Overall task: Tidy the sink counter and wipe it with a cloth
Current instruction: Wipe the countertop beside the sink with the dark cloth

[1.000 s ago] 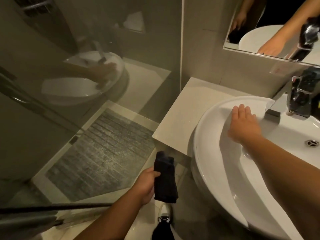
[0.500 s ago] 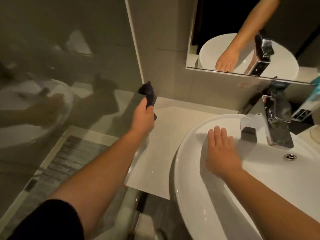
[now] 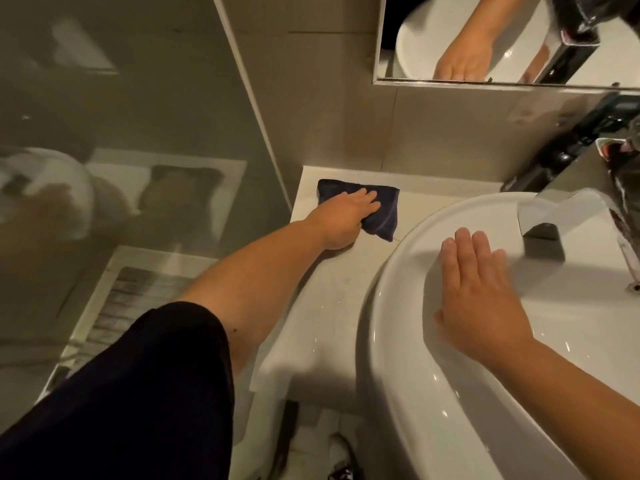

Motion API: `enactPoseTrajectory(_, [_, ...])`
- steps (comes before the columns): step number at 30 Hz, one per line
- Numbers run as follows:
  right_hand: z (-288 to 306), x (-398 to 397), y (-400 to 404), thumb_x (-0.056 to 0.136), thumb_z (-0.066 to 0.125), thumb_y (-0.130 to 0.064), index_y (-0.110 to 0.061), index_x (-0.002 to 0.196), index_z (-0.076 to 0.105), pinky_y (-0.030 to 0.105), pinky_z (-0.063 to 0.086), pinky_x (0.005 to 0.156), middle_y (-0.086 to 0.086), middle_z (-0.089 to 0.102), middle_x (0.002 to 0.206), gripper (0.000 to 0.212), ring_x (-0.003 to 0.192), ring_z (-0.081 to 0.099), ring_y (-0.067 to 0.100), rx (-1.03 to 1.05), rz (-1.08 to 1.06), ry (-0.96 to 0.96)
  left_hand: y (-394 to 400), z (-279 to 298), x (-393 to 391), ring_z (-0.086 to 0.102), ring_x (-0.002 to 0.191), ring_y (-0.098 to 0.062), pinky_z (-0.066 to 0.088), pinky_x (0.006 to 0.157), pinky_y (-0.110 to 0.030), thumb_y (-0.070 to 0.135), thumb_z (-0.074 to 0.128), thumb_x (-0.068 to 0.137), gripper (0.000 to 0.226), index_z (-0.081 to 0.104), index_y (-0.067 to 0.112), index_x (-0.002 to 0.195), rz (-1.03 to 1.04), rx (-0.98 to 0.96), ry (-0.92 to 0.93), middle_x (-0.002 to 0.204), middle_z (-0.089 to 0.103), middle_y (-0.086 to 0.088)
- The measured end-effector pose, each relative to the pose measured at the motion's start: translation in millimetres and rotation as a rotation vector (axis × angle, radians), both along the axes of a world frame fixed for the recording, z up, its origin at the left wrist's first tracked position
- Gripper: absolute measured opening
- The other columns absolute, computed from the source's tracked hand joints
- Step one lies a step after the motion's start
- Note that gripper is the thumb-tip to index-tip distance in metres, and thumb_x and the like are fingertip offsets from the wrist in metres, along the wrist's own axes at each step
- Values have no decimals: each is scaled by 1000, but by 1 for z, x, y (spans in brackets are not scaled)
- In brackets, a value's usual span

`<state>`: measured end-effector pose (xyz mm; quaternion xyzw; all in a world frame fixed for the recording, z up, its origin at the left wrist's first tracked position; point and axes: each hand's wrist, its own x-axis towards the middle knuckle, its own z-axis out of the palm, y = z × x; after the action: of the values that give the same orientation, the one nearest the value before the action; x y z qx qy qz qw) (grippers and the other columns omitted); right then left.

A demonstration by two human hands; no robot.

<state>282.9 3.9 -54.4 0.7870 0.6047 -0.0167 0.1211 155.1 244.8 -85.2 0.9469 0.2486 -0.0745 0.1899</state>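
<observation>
A dark blue cloth [image 3: 381, 211] lies flat on the white sink counter [image 3: 332, 292], at its far end near the wall. My left hand [image 3: 343, 216] presses down on the cloth, palm and fingers on top of it. My right hand [image 3: 481, 299] rests flat on the left rim of the white round basin [image 3: 415, 393], fingers together and holding nothing.
A chrome faucet [image 3: 571, 216] stands at the right, over the basin. A mirror [image 3: 450, 39] hangs on the tiled wall above. A glass shower partition [image 3: 138, 133] closes off the counter's left side. The counter's near edge drops to the floor.
My left hand rose from low by the floor with the cloth, carried it over the counter, and now presses it flat at the far end. My right hand stayed on the basin rim.
</observation>
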Motion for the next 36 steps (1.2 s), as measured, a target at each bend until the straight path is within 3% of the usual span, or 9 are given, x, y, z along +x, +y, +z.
enactPoseTrajectory(9, [5,5,-3,87,51,-36,-1,147,-10,53,5,117,21,-9,158,92,144,-10,40,-64,9,48,-156,-1,-112,17,145,-20,11,118,-38,3,40,89,57,34,17,144,184,-40,-64,157,23,-3])
enactPoseTrajectory(16, [23,6,-17,90,48,-38,-9,150,-7,54,3,118,13,-13,160,87,146,-11,34,-95,13,149,-264,5,-147,16,145,-20,11,118,-39,3,40,88,58,35,16,144,342,-45,-34,157,24,-3])
enactPoseTrajectory(20, [33,-19,-65,96,37,-40,-8,149,15,54,14,116,17,5,160,66,146,7,35,-5,51,292,-301,14,-157,18,145,-19,12,117,-37,6,41,89,54,38,17,142,391,-53,-23,156,26,-2])
enactPoseTrajectory(24, [48,-46,-135,94,51,-35,-16,137,47,42,30,110,8,34,153,48,137,35,28,133,30,640,-331,34,-165,44,131,-22,33,109,-36,10,45,88,44,54,18,131,532,-155,-84,142,51,-5])
enactPoseTrajectory(27, [67,-64,-185,92,53,-33,-28,103,69,25,48,81,-9,67,112,19,93,62,12,123,-55,947,-361,56,-177,62,101,-27,49,90,-38,7,45,85,36,65,18,113,800,-406,-229,108,69,-11])
enactPoseTrajectory(29, [80,-76,-208,89,53,-36,-25,80,72,23,52,65,-7,72,83,24,71,66,11,1,-173,1185,-380,75,-181,64,91,-23,52,87,-41,7,43,85,35,67,21,107,899,-496,-310,97,70,-9])
enactPoseTrajectory(31, [91,-87,-220,87,56,-40,-18,82,74,26,53,60,2,73,81,29,65,66,13,-138,-386,1461,-397,97,-179,65,84,-17,53,83,-40,8,43,85,36,67,26,105,919,-515,-359,91,70,-4])
enactPoseTrajectory(33, [100,-96,-224,89,54,-49,-10,100,71,29,53,63,7,73,85,44,69,65,17,-261,-598,1717,-412,120,-173,64,80,-9,52,77,-34,11,43,82,37,67,30,103,864,-501,-398,86,70,3])
enactPoseTrajectory(36, [115,-102,-219,88,43,-66,-14,113,66,34,54,72,8,73,103,62,87,69,19,-317,-683,1881,-429,148,-166,60,100,-6,48,89,-26,18,42,82,44,59,33,120,664,-354,-395,112,69,4])
